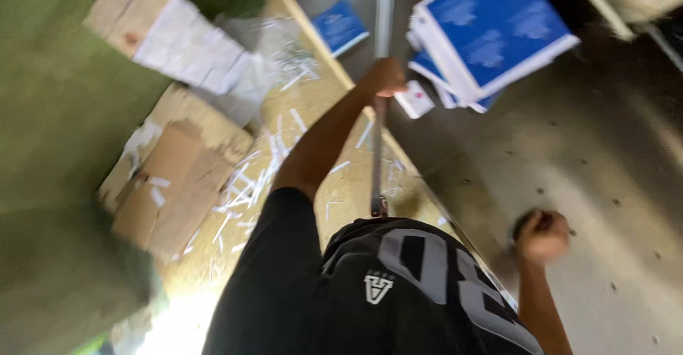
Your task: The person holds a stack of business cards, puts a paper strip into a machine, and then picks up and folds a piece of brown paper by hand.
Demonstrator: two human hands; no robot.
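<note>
littering wooden board (pixel 356 184), paper strips (pixel 245 184)

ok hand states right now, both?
Left hand: closed around the metal pole.
Right hand: closed in a fist beside the body; whether it holds anything cannot be told.

A black short-sleeved shirt (pixel 370 291) with large grey markings; bare forearms.

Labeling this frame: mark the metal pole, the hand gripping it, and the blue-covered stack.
metal pole (pixel 376 156), head view, bare mid-shaft below the grip.
left hand (pixel 385 77), head view, knuckles closed around the pole.
blue-covered stack (pixel 494 31), head view, middle of top cover.
</note>
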